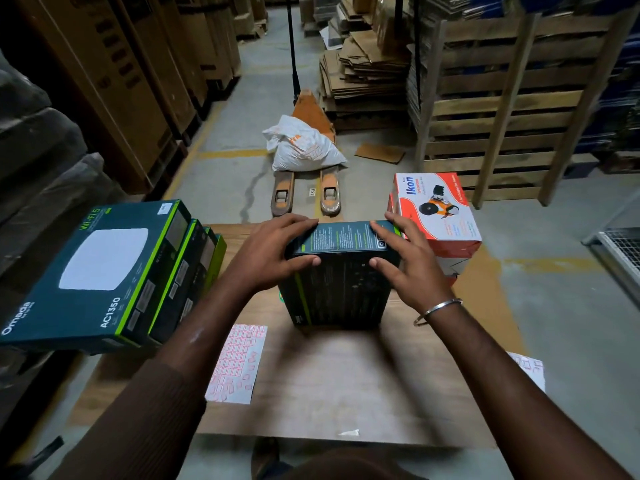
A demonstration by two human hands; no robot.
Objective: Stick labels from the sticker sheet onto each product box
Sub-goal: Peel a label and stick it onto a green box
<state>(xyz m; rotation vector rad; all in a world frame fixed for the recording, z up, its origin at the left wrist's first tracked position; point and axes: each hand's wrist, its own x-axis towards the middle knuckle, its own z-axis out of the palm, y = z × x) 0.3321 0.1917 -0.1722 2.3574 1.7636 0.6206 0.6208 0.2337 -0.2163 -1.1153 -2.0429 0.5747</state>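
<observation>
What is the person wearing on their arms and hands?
The left arm has a dark brown ribbed sleeve that ends partway down the forearm. The right arm shows no sleeve in view, but a thin silver bangle circles its wrist. Both the left hand and the right hand are bare, with no gloves or rings showing.
</observation>
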